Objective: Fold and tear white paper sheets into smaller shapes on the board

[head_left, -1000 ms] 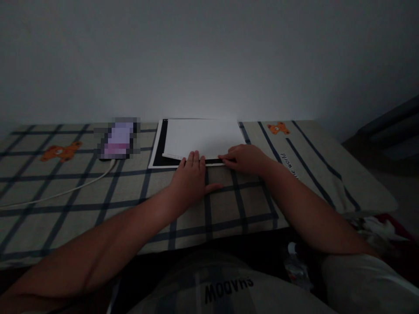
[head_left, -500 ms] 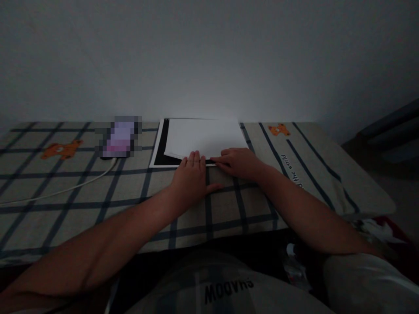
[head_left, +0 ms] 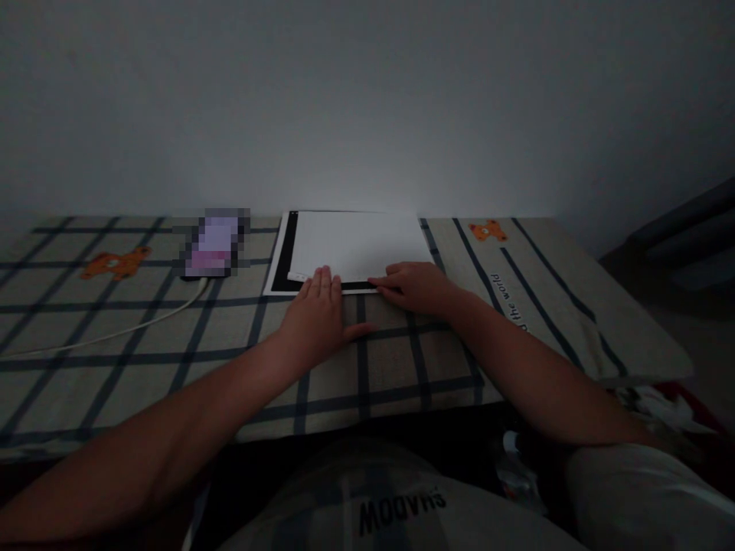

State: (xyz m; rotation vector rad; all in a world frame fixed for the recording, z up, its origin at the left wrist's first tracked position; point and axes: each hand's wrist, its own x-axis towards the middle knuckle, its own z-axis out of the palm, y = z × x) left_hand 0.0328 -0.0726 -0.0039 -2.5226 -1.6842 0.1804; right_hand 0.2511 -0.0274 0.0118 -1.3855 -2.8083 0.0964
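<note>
A checked cloth [head_left: 402, 367] with dark grid lines is spread over the desk across the middle of the frame. At centre, close to the wall, a white sheet [head_left: 359, 245] is laid on a black board [head_left: 284, 256] w/ a white border; the sheet's near edge sits just above both hands.

Left hand [head_left: 315, 321] is laid flat, fingers released and spread, tips touching the sheet's near edge. Right hand [head_left: 416, 287] is loosely curled, fingers pressed at the near edge; whether the paper is pinched can't be told in the dim light.

Risks, as judged: the sheet could be skewed or creased if pushed unevenly, since it's loose on a smooth board. The cloth could be dragged by the palms, shifting the board. The white cable [head_left: 115, 333] at left and the blurred object [head_left: 215, 241] it leads to could be tugged along.

Writing: "the world" on the cloth at right [head_left: 511, 302]; "SHADOW", upside down, on the garment at bottom centre [head_left: 402, 513]. Orange bear prints [head_left: 488, 229] are also seen.
</note>
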